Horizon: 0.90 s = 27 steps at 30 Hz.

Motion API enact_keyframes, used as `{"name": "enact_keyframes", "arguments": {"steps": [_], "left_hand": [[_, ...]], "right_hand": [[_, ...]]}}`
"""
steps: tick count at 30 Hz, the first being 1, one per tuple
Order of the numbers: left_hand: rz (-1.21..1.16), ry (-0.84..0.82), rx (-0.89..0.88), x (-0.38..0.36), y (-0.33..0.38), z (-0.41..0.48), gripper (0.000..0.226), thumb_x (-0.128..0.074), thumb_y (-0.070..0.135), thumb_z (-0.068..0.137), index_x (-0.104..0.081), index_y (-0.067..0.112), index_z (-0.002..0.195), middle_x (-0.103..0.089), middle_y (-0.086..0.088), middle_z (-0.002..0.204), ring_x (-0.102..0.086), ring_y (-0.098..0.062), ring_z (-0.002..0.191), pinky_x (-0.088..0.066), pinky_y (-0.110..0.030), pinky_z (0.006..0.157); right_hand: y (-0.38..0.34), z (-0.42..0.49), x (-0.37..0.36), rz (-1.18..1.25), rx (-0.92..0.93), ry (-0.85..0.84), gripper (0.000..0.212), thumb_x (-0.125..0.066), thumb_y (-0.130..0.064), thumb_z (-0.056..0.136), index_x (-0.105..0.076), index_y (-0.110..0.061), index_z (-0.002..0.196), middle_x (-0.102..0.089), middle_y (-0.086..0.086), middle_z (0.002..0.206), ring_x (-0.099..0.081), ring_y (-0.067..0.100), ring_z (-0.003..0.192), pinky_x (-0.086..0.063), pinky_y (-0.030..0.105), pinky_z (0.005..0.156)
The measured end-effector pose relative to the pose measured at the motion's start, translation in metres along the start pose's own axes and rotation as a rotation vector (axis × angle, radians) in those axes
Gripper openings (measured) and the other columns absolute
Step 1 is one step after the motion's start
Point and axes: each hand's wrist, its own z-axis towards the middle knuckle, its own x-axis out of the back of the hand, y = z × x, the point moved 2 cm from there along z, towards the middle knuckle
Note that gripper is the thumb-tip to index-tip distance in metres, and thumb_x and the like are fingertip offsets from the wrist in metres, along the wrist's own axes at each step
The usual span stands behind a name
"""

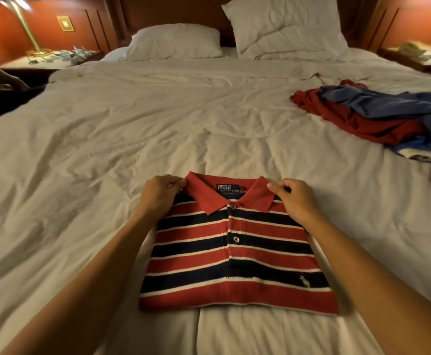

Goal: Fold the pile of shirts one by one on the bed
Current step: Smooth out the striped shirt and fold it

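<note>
Striped shirt (234,265): folded; my left hand (160,193) and right hand (295,198) pinch its collar (209,198).
Bed (132,124): rumpled white, pillows (176,41) beyond hands.

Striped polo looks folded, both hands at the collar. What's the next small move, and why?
Likely release the collar: the striped polo lies in a flat rectangle, left hand and right hand merely pinch its collar tips, and the unfolded pile waits.
</note>
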Motion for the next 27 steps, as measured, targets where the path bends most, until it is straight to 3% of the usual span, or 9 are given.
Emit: {"name": "enact_keyframes", "arguments": {"steps": [4,7,11,15,18,20,23,26,27], "left_hand": [[0.009,-0.046,0.022,-0.001,-0.008,0.000,0.012,-0.071,0.027,0.091,-0.080,0.022,0.097,-0.076,0.005,0.092,-0.067,-0.011,0.086,-0.054,-0.031,0.086],[-0.003,-0.005,0.031,-0.001,-0.004,-0.001,0.010,-0.071,0.028,0.091,-0.079,0.023,0.088,-0.072,0.009,0.081,-0.065,-0.009,0.080,-0.053,-0.030,0.080],[0.061,-0.044,0.049,0.010,-0.006,-0.004,0.016,-0.071,0.040,0.089,-0.073,0.025,0.095,-0.068,0.010,0.088,-0.061,-0.006,0.082,-0.047,-0.028,0.078],[0.103,-0.141,0.125,0.025,-0.009,0.001,0.017,-0.076,0.033,0.086,-0.078,0.017,0.089,-0.070,0.004,0.085,-0.062,-0.011,0.082,-0.049,-0.031,0.079],[0.148,-0.105,0.107,0.021,-0.005,0.005,0.025,-0.072,0.038,0.089,-0.078,0.013,0.087,-0.073,-0.005,0.088,-0.066,-0.020,0.086,-0.054,-0.040,0.084],[0.171,-0.056,0.078,0.018,-0.002,0.001,0.022,-0.067,0.032,0.094,-0.077,0.013,0.091,-0.074,-0.007,0.097,-0.065,-0.024,0.094,-0.051,-0.038,0.086],[0.147,0.021,0.064,0.024,-0.001,-0.011,0.024,-0.060,0.028,0.099,-0.069,0.012,0.115,-0.070,-0.009,0.111,-0.064,-0.028,0.105,-0.048,-0.035,0.091],[0.066,-0.034,0.221,0.037,-0.005,-0.039,0.047,-0.070,0.045,0.090,-0.055,0.016,0.125,-0.066,-0.008,0.107,-0.067,-0.030,0.095,-0.055,-0.044,0.089],[0.046,-0.071,0.270,0.040,-0.006,-0.051,0.050,-0.072,0.048,0.087,-0.053,0.018,0.123,-0.066,-0.008,0.103,-0.068,-0.029,0.091,-0.057,-0.043,0.083]], "right_hand": [[0.002,0.001,0.000,0.005,0.000,-0.039,0.029,-0.063,-0.047,0.093,-0.064,-0.023,0.077,-0.066,-0.006,0.076,-0.063,0.017,0.076,-0.052,0.038,0.077],[0.000,-0.001,0.010,0.038,0.011,-0.099,0.018,-0.064,-0.036,0.095,-0.071,-0.020,0.092,-0.068,-0.009,0.089,-0.064,0.015,0.089,-0.046,0.026,0.078],[0.004,-0.010,0.036,0.038,0.015,-0.067,0.019,-0.073,-0.036,0.088,-0.074,-0.020,0.097,-0.070,-0.010,0.091,-0.063,0.007,0.087,-0.043,0.017,0.072],[0.006,-0.015,0.043,-0.002,-0.043,-0.166,0.023,-0.078,-0.039,0.083,-0.074,-0.018,0.092,-0.071,-0.004,0.087,-0.064,0.011,0.084,-0.050,0.027,0.075],[0.001,-0.013,0.040,0.031,-0.027,-0.048,0.014,-0.077,-0.028,0.086,-0.075,-0.016,0.093,-0.073,-0.001,0.092,-0.065,0.016,0.087,-0.045,0.025,0.078],[0.000,-0.016,0.039,0.076,-0.050,0.008,0.011,-0.073,-0.021,0.089,-0.076,-0.016,0.098,-0.073,-0.001,0.096,-0.066,0.016,0.093,-0.044,0.023,0.080],[0.003,-0.034,0.046,0.184,-0.125,0.056,0.018,-0.072,-0.025,0.090,-0.071,-0.020,0.107,-0.070,-0.001,0.100,-0.067,0.016,0.092,-0.053,0.028,0.080],[0.004,-0.074,0.054,0.278,-0.205,0.052,0.026,-0.073,-0.034,0.088,-0.066,-0.021,0.109,-0.071,0.002,0.096,-0.069,0.017,0.079,-0.058,0.032,0.067],[0.004,-0.089,0.054,0.275,-0.219,0.014,0.029,-0.074,-0.039,0.087,-0.066,-0.022,0.109,-0.071,0.001,0.097,-0.069,0.016,0.083,-0.057,0.033,0.070]]}}
